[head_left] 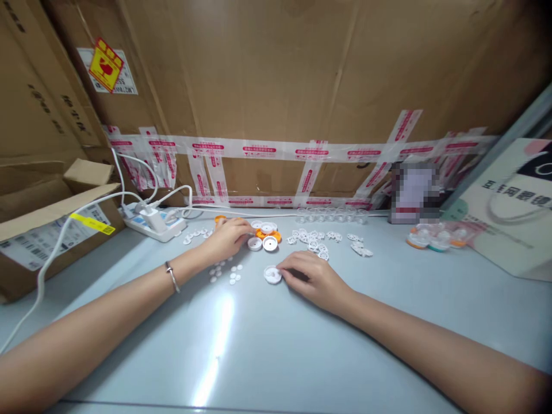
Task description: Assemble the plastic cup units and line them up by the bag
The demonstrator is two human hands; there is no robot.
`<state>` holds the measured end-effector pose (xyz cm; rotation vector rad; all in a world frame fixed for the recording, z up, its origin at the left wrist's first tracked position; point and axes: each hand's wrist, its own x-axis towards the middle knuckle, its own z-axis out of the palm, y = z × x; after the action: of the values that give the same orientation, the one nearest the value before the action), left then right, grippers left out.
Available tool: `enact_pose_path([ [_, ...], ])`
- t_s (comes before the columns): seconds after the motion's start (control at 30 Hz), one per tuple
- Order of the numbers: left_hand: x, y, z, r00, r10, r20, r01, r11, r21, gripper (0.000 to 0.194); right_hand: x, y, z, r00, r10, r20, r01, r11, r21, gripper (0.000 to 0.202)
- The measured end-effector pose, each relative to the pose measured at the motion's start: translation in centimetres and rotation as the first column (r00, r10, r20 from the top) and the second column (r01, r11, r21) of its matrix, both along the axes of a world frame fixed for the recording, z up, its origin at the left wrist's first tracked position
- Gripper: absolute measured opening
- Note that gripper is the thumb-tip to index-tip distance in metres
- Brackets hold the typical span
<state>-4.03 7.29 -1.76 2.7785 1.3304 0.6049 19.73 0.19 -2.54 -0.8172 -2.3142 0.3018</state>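
My right hand [313, 280] has its thumb and index finger pinched at the right edge of a white round plastic part [271, 276], which lies on the table. My left hand [228, 238] reaches in from the left with its fingers stretched out; the fingertips are beside a cluster of white round cups [269, 244] around an orange plastic piece [276, 235]. Whether they touch a cup I cannot tell. Small white discs [233, 276] lie below my left hand, partly hidden by it. Behind my right hand are white openwork plastic pieces [317, 237].
Clear plastic cups [332, 215] line the back edge. At the right are capped clear parts [435, 237] and a printed board [509, 218]. A power strip [159, 227] with white cables and an open cardboard box [56, 230] stand left. A large taped carton [259, 75] closes the back.
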Motion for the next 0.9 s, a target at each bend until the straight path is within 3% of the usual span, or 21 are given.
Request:
enact_pose_path([
  [0.2, 0.3, 0.2, -0.5, 0.999, -0.004, -0.038, 0.005, 1.000, 0.027, 0.027, -0.1, 0.0, 0.1, 1.000, -0.006, 0.009, 0.006, 1.000, -0.008, 0.013],
  [0.43, 0.2, -0.2, 0.2, 1.000, 0.007, 0.010, -0.008, 0.999, 0.036, 0.014, -0.1, 0.0, 0.1, 1.000, -0.006, 0.001, 0.006, 1.000, -0.014, 0.012],
  [0.5, -0.1, -0.2, 0.7, 0.992, -0.009, 0.129, 0.012, 1.000, -0.027, 0.011, 0.0, 0.0, 0.1, 1.000, -0.008, -0.007, 0.007, 1.000, -0.017, 0.013],
  [0.57, -0.3, -0.3, 1.3, 0.934, 0.000, 0.358, 0.081, 0.974, -0.211, 0.010, 0.1, 0.0, 0.2, 1.000, -0.010, -0.024, 0.009, 1.000, -0.023, 0.013],
  [0.6, -0.4, -0.4, 1.6, 0.874, 0.028, 0.486, 0.153, 0.932, -0.329, 0.012, 0.1, 0.0, 0.2, 0.999, -0.012, -0.037, 0.011, 1.000, -0.028, 0.013],
  [0.67, -0.4, -0.8, 2.0, 0.736, 0.112, 0.668, 0.339, 0.793, -0.506, 0.019, 0.1, 0.0, 0.2, 0.996, -0.027, -0.083, 0.023, 0.998, -0.050, 0.014],
  [0.73, -0.1, -1.3, 2.1, 0.642, 0.162, 0.750, 0.509, 0.642, -0.574, 0.023, 0.2, 0.1, 0.3, 0.986, -0.062, -0.157, 0.049, 0.995, -0.087, 0.014],
  [0.83, 0.6, -2.3, 2.0, 0.602, 0.165, 0.781, 0.636, 0.492, -0.595, 0.020, 0.1, -0.1, 0.4, 0.953, -0.135, -0.271, 0.085, 0.979, -0.187, 0.021],
  [0.9, 1.1, -2.9, 1.9, 0.609, 0.141, 0.780, 0.660, 0.456, -0.597, 0.017, -0.1, -0.3, 0.5, 0.932, -0.145, -0.331, 0.052, 0.960, -0.275, 0.029],
])
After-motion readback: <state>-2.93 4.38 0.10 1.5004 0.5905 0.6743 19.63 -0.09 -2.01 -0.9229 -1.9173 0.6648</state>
